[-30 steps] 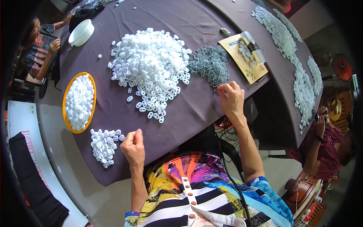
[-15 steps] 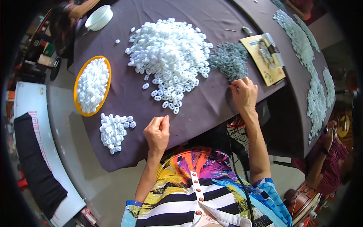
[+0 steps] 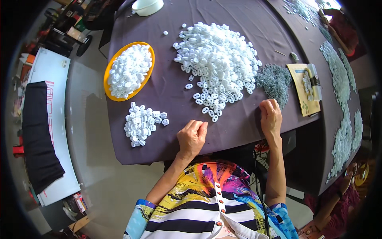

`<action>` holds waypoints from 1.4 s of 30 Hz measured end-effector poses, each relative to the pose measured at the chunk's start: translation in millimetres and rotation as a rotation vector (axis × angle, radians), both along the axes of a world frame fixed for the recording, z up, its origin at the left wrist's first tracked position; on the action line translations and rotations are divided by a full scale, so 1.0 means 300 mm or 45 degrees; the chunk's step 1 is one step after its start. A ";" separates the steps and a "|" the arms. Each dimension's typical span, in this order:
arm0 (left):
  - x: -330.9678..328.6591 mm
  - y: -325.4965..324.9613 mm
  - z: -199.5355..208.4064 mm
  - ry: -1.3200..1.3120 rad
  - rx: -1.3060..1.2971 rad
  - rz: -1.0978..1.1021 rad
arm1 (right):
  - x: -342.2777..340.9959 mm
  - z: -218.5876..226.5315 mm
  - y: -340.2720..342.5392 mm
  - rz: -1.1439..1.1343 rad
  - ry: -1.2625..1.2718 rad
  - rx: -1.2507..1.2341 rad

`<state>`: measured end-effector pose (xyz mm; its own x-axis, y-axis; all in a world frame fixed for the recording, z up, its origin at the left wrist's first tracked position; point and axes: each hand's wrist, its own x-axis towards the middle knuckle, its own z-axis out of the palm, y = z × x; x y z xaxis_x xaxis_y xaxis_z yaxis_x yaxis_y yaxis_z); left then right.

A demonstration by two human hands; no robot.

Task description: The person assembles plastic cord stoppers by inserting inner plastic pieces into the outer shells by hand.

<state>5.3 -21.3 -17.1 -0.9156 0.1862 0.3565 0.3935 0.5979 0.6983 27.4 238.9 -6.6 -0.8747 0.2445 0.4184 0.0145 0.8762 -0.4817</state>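
Observation:
My left hand point(image 3: 191, 137) is closed, thumb up, just above the dark tablecloth near the front edge; whatever its fingers may hold is hidden. My right hand point(image 3: 271, 116) is also closed, fingertips pinched beside the near tip of a pile of small grey wiry pieces, perhaps springs point(image 3: 275, 81). Nothing between those fingertips can be made out. Ahead of both hands spreads a large heap of white two-holed oval plastic pieces point(image 3: 219, 59). To the left of my left hand lies a smaller group of white plastic pieces point(image 3: 141, 124), looking thicker than the heaped ones.
An orange-rimmed oval tray point(image 3: 106, 85) full of white pieces sits at the left. A white tub point(image 3: 148, 7) stands at the far edge. On the right lie a yellow envelope point(image 3: 305, 104) and a second table with long pale heaps point(image 3: 338, 91). Other people sit at that table.
The view has swung, so the table sits farther right and turned. My right hand has shifted slightly left along the grey pile's near tip. My left hand stays closed in about the same place.

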 end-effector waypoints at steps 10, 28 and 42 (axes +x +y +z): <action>-0.012 -0.012 0.000 -0.054 0.086 0.010 | -0.019 0.001 -0.048 0.104 -0.048 -0.249; -0.466 0.025 -0.035 0.117 -0.309 0.220 | -0.007 -0.012 0.000 0.000 -0.019 -0.427; -0.252 0.093 0.073 -0.596 0.632 -0.110 | -0.005 -0.020 -0.025 0.160 -0.062 -0.255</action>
<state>-70.1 6.6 4.6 -0.9832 0.1820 -0.0113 0.0151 0.1431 0.9896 26.0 231.5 -12.7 -0.9213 0.2065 0.3294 -0.0613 0.7596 -0.6475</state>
